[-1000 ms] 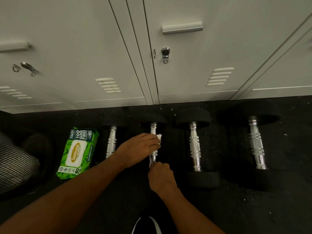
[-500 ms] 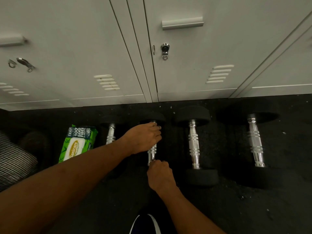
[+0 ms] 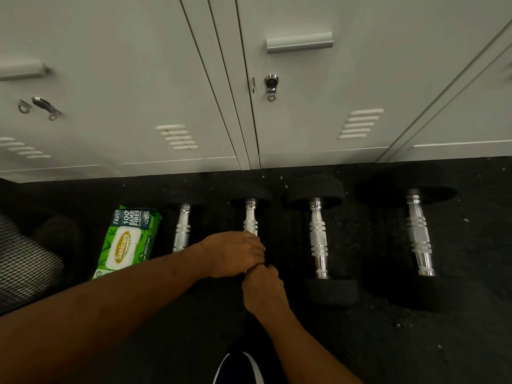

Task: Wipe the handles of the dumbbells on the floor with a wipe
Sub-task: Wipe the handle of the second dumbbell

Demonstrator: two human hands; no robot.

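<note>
Several black-headed dumbbells with chrome handles lie side by side on the dark floor. My left hand (image 3: 235, 253) is closed over the near half of the second dumbbell's handle (image 3: 250, 217). The wipe is hidden under its palm. Just below, my right hand (image 3: 263, 289) grips the near end of that same dumbbell, touching my left hand. To the left lies a smaller dumbbell (image 3: 182, 228), partly behind my left forearm. Two larger ones (image 3: 318, 239) (image 3: 418, 234) lie untouched on the right.
A green pack of wipes (image 3: 127, 239) lies left of the dumbbells. White lockers (image 3: 304, 120) stand right behind the row. A black mesh item (image 3: 25, 261) sits at the far left. A shoe tip (image 3: 238, 367) shows at the bottom edge.
My left hand slid along the second handle, first toward the lockers, then back toward me until it touches my right hand. The white wipe, visible a second ago, is now covered.
</note>
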